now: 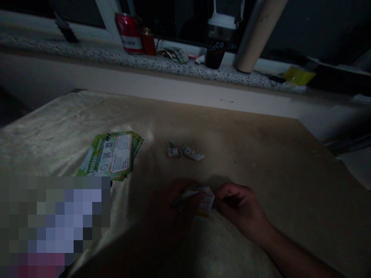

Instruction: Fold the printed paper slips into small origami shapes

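My left hand [171,208], dim in shadow, is closed on a folded piece of printed paper [206,200]. The paper is white with coloured print, and its left part is hidden by my fingers. At its right edge, my right hand [239,206] pinches the paper between thumb and forefinger. Beyond my hands lie two small folded paper pieces, a squarish one [174,150] and a longer one [193,153]. To the left is a stack of green printed leaflets [111,156], slightly fanned.
A pixelated patch [58,227] covers the lower left. Behind the cloth-covered table [246,146], a speckled windowsill [185,70] holds a red can [129,34], a red lighter-like object [148,41], a dark drink cup [216,44], a cardboard tube [261,34] and a yellow packet [298,75].
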The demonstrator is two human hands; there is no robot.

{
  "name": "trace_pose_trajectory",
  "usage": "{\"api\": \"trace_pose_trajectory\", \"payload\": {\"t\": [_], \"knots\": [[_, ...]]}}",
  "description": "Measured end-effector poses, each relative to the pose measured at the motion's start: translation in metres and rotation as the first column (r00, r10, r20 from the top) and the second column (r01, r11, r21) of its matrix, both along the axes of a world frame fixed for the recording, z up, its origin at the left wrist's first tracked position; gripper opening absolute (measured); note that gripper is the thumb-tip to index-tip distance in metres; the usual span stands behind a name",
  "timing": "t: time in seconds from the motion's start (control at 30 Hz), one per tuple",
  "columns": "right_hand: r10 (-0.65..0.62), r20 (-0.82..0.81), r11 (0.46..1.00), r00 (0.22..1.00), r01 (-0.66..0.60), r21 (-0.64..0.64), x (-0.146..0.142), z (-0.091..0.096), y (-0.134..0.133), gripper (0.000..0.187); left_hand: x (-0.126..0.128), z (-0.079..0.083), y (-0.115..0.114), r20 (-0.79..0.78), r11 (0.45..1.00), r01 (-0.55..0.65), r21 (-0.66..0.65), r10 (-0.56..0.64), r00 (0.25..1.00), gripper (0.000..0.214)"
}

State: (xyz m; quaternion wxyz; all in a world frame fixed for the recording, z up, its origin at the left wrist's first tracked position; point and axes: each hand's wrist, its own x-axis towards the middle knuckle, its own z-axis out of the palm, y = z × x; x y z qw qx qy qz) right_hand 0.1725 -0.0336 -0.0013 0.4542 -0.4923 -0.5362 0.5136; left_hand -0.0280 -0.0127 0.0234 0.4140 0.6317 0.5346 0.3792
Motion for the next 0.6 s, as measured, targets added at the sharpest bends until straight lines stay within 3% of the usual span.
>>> {"api": "trace_pose_trajectory", "payload": {"t": [0.07, 0.13, 0.2, 0.3, 0.43, 0.6], "knots": [[-0.026, 0.044, 0.996, 0.999, 0.023, 0.081, 0.001, -0.001, 0.001, 0.009, 0.000, 0.001, 0.004, 0.144, 0.990, -0.074, -0.120, 0.092, 0.985, 0.015], [-0.085, 0.100, 0.974, 0.991, 0.062, 0.220, 0.002, -0.001, 0.000, 0.011, 0.000, -0.001, 0.009, 0.314, 0.971, -0.054, -0.234, 0.128, 0.941, 0.015], [-0.122, 0.173, 0.925, 0.977, 0.049, 0.376, 0.003, 0.000, 0.000, 0.021, 0.001, -0.004, 0.014, 0.436, 0.955, 0.000, -0.296, 0.135, 0.890, 0.019], [-0.094, 0.281, 0.835, 0.955, -0.078, 0.545, 0.003, 0.004, 0.000, 0.029, 0.003, -0.010, 0.017, 0.508, 0.939, 0.050, -0.340, 0.138, 0.850, 0.022], [-0.070, 0.320, 0.743, 0.945, -0.165, 0.649, 0.003, 0.010, 0.002, 0.025, 0.007, -0.012, 0.013, 0.576, 0.905, 0.161, -0.393, 0.106, 0.811, 0.026], [-0.119, 0.238, 0.766, 0.964, -0.063, 0.640, 0.008, 0.014, 0.003, 0.023, 0.000, -0.006, 0.015, 0.661, 0.908, 0.207, -0.364, 0.095, 0.745, 0.040]]}}
